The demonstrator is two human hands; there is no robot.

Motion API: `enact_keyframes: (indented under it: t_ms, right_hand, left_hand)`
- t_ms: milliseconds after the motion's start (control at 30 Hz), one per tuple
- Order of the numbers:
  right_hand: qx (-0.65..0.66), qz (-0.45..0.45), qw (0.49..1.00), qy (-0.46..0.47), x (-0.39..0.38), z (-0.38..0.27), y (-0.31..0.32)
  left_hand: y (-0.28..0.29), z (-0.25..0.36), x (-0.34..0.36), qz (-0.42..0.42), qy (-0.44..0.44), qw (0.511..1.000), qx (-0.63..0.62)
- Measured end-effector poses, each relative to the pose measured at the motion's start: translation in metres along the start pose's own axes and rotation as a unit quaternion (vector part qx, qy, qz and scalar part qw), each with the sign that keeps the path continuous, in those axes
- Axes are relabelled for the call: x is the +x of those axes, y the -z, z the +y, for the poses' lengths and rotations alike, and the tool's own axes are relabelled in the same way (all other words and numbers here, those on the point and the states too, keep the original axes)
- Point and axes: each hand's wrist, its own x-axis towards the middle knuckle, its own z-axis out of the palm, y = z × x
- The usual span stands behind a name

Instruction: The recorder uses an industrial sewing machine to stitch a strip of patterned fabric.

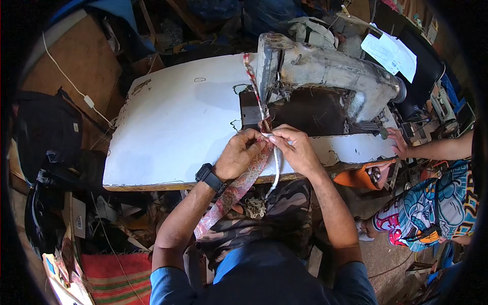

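Observation:
At the front edge of the sewing machine's bed, my left hand point(245, 147) pinches a pink patterned fabric strip point(236, 190), which trails down over the table edge onto my lap. Close beside it, my right hand point(297, 151) is closed on a white cord point(277, 170) whose loose end hangs over the edge. Fabric and cord meet between my fingertips. From there a narrow reddish-and-white strip point(252, 76) runs back past the needle area of the worn grey sewing machine point(325, 63) to the far table edge. The needle itself is hidden.
The white tabletop point(168, 117) spreads to the left, chipped at its edges. Another person's hand point(399, 143) rests at its right end. An orange pouch point(356, 179) hangs under the front edge. Papers point(390, 55) lie behind the machine; a black bag point(48, 132) stands left.

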Motion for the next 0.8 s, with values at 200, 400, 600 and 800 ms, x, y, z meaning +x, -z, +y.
enact_keyframes:
  t_ms: [200, 400, 600, 800]
  right_hand:
    - [0.045, -0.039, 0.993, -0.106, 0.009, 0.006, -0.002]
    - [0.069, -0.012, 0.995, -0.075, 0.001, 0.004, -0.004]
    - [-0.152, -0.029, 0.986, -0.059, -0.089, -0.048, -0.006]
    - [-0.271, 0.148, 0.951, 0.031, -0.133, 0.003, -0.043]
  left_hand:
    - [0.000, 0.003, 0.004, 0.022, 0.050, 0.998, -0.014]
    - [-0.016, 0.011, 0.011, 0.083, 0.060, 0.995, -0.016]
    - [0.001, 0.011, 0.003, 0.136, 0.096, 0.985, -0.047]
    - [0.007, 0.004, 0.003, 0.114, 0.136, 0.980, -0.090]
